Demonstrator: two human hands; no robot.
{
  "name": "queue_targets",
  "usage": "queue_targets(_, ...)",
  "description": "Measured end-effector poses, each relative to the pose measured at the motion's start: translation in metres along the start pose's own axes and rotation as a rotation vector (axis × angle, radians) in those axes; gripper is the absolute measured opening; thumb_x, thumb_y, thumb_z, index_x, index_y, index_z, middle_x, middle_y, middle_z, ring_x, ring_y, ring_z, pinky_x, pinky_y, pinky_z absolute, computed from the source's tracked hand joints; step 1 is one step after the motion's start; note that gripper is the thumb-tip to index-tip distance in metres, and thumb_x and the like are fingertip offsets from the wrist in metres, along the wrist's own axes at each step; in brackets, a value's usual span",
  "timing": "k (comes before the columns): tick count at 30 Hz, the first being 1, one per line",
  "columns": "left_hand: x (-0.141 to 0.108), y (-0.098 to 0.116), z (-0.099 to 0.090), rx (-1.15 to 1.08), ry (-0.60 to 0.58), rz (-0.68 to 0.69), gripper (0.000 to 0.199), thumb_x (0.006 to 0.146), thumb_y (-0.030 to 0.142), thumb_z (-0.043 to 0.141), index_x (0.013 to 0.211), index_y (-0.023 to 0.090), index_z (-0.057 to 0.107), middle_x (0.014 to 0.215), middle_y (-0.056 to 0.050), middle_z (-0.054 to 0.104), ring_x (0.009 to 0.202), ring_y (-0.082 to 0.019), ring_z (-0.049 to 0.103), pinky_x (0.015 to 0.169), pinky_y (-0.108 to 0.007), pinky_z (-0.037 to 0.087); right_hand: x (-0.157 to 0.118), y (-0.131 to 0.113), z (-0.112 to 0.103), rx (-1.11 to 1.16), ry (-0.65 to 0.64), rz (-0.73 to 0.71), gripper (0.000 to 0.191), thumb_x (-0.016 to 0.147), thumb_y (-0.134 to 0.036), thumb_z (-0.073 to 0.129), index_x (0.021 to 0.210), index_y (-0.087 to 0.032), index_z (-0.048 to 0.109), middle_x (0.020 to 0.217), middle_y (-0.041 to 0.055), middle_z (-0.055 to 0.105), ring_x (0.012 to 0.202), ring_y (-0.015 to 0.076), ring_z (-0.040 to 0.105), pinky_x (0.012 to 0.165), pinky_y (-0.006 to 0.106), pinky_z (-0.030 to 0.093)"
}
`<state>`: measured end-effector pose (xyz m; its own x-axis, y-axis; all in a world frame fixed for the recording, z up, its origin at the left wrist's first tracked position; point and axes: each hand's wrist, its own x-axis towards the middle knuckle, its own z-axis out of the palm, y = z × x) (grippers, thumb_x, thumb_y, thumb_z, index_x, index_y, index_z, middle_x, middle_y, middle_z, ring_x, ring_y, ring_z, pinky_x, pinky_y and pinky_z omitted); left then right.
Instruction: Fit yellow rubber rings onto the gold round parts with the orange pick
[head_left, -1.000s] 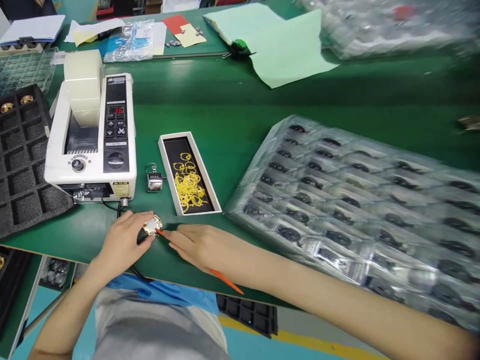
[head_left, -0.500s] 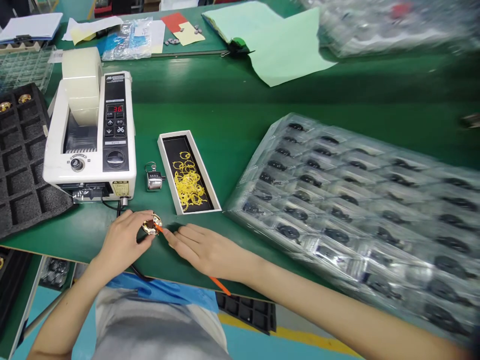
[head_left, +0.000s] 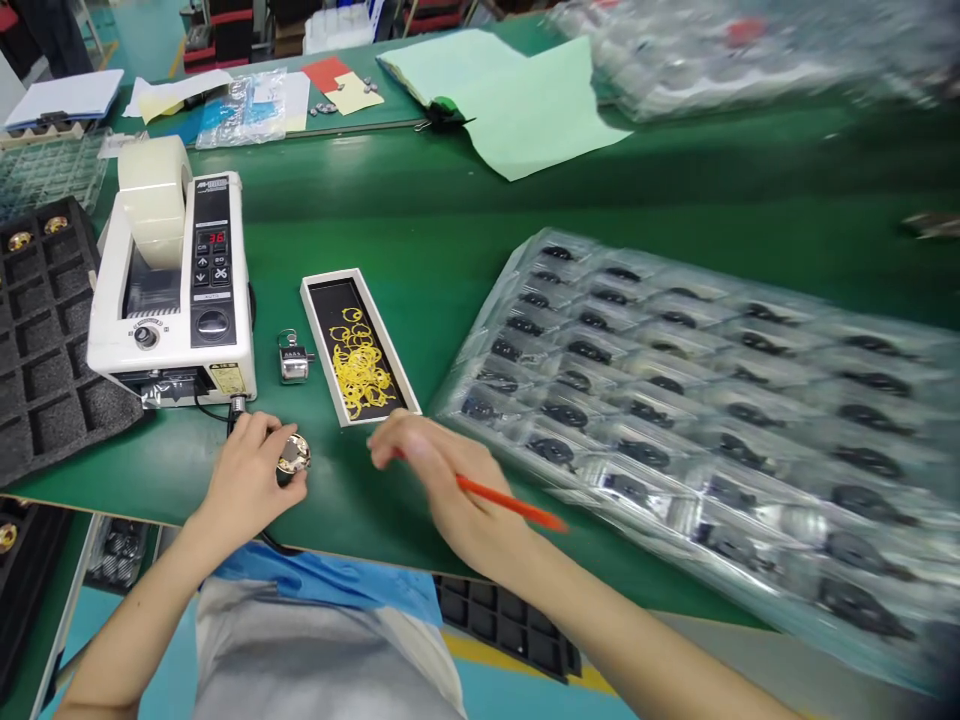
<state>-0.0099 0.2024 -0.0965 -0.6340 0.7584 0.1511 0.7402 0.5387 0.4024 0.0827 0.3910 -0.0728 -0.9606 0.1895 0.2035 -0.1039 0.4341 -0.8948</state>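
A round metal disc (head_left: pixel 294 456) with a gold rim and a shiny silver face sits just at the fingertips of the left hand (head_left: pixel 251 475), which is clamped around its left side, low over the green bench mat (head_left: pixel 420 230). The right hand (head_left: pixel 435 470), blurred by motion, is curled around a slim orange stick (head_left: pixel 510 502) whose far end points right. A moment earlier the stick's tip met the disc; now the right hand has swung away, leaving the hands well apart. Beyond the left fingertips stand a chrome tally counter (head_left: pixel 295 358) and a white-rimmed box (head_left: pixel 324 360) lined in black, holding a tangle of thin yellow rings (head_left: pixel 362 368). Behind the left hand is a white tape dispenser (head_left: pixel 214 290). Right of the right hand lies a glossy plastic tray stack (head_left: pixel 675 420) of black parts.
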Motion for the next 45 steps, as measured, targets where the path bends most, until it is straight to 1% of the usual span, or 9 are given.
queue_targets(6, 0.006, 0.016, -0.009, -0.087, 0.254, 0.107, 0.041, 0.080, 0.014, 0.057, 0.120, 0.019, 0.052, 0.100, -0.009, 0.055, 0.090, -0.021, 0.060, 0.074, -0.034, 0.055, 0.018, -0.007, 0.014, 0.112, -0.267, 0.250, 0.028, 0.095, -0.044, 0.040, 0.086, -0.021, 0.055, 0.079, 0.0010, 0.062, 0.071, 0.0157, 0.055, 0.067, 0.028, 0.044)
queue_targets(12, 0.030, 0.033, -0.021, -0.207, 0.313, 0.099, 0.040, 0.080, 0.013, 0.057, 0.119, 0.020, 0.053, 0.099, -0.006, 0.050, 0.086, -0.018, 0.060, 0.071, -0.030, 0.055, 0.042, -0.009, 0.009, 0.255, -0.191, 0.190, 0.041, 0.092, -0.051, 0.036, 0.064, -0.022, 0.037, 0.062, -0.0042, 0.038, 0.059, 0.0119, 0.038, 0.059, 0.026, 0.036)
queue_targets(18, 0.054, 0.036, -0.028, -0.518, 0.178, -0.111, 0.043, 0.072, 0.020, 0.069, 0.114, 0.021, 0.057, 0.112, -0.009, 0.050, 0.077, -0.014, 0.056, 0.058, -0.026, 0.052, 0.058, 0.000, -0.007, 0.204, -0.182, 0.146, 0.040, 0.091, -0.051, 0.034, 0.065, -0.021, 0.039, 0.063, -0.0030, 0.042, 0.060, 0.0124, 0.040, 0.058, 0.026, 0.035)
queue_targets(22, 0.072, 0.029, -0.038, -0.984, -0.139, -0.369, 0.043, 0.078, 0.044, 0.065, 0.109, 0.016, 0.060, 0.098, -0.008, 0.061, 0.074, -0.015, 0.059, 0.054, -0.026, 0.053, 0.063, 0.003, -0.022, 0.037, -0.237, 0.072, 0.030, 0.092, -0.036, 0.036, 0.067, -0.021, 0.041, 0.064, -0.0025, 0.044, 0.060, 0.0126, 0.041, 0.058, 0.026, 0.033)
queue_targets(25, 0.084, 0.025, -0.041, -1.206, -0.310, -0.472, 0.043, 0.078, 0.046, 0.066, 0.104, 0.012, 0.066, 0.080, -0.006, 0.066, 0.067, -0.014, 0.061, 0.062, -0.029, 0.056, 0.064, 0.003, -0.030, -0.076, -0.291, 0.020, 0.023, 0.089, -0.024, 0.039, 0.066, -0.021, 0.039, 0.063, -0.0030, 0.044, 0.059, 0.0121, 0.041, 0.058, 0.025, 0.031)
queue_targets(34, 0.086, 0.028, -0.028, -1.298, -0.240, -0.517, 0.041, 0.069, 0.036, 0.078, 0.101, 0.012, 0.073, 0.088, -0.007, 0.074, 0.071, -0.015, 0.067, 0.071, -0.030, 0.058, 0.060, 0.014, -0.024, -0.192, -0.183, 0.053, 0.020, 0.089, -0.017, 0.039, 0.070, -0.021, 0.042, 0.067, -0.0018, 0.050, 0.061, 0.0127, 0.047, 0.058, 0.023, 0.034)
queue_targets(39, 0.080, 0.026, -0.024, -1.297, -0.170, -0.532, 0.043, 0.068, 0.039, 0.080, 0.100, 0.012, 0.073, 0.084, -0.007, 0.076, 0.076, -0.018, 0.070, 0.076, -0.032, 0.058, 0.051, 0.021, -0.024, -0.447, 0.069, -0.215, 0.019, 0.094, -0.026, 0.043, 0.102, -0.017, 0.057, 0.083, 0.0044, 0.057, 0.063, 0.0133, 0.051, 0.053, 0.023, 0.035)
queue_targets(42, 0.076, 0.025, -0.022, -1.317, -0.161, -0.523, 0.042, 0.067, 0.041, 0.080, 0.098, 0.013, 0.073, 0.082, -0.006, 0.076, 0.077, -0.018, 0.070, 0.077, -0.031, 0.058, 0.047, 0.024, -0.021, -0.634, 0.085, -0.451, 0.022, 0.095, -0.024, 0.042, 0.102, -0.020, 0.062, 0.079, 0.0028, 0.055, 0.057, 0.0115, 0.047, 0.048, 0.022, 0.030)
queue_targets(45, 0.075, 0.025, -0.021, -1.330, -0.154, -0.507, 0.041, 0.067, 0.041, 0.080, 0.097, 0.014, 0.073, 0.082, -0.005, 0.076, 0.077, -0.018, 0.071, 0.077, -0.032, 0.059, 0.046, 0.025, -0.018, -0.707, 0.096, -0.564, 0.022, 0.094, -0.019, 0.042, 0.095, -0.020, 0.064, 0.075, 0.0021, 0.053, 0.056, 0.0112, 0.045, 0.047, 0.022, 0.029)
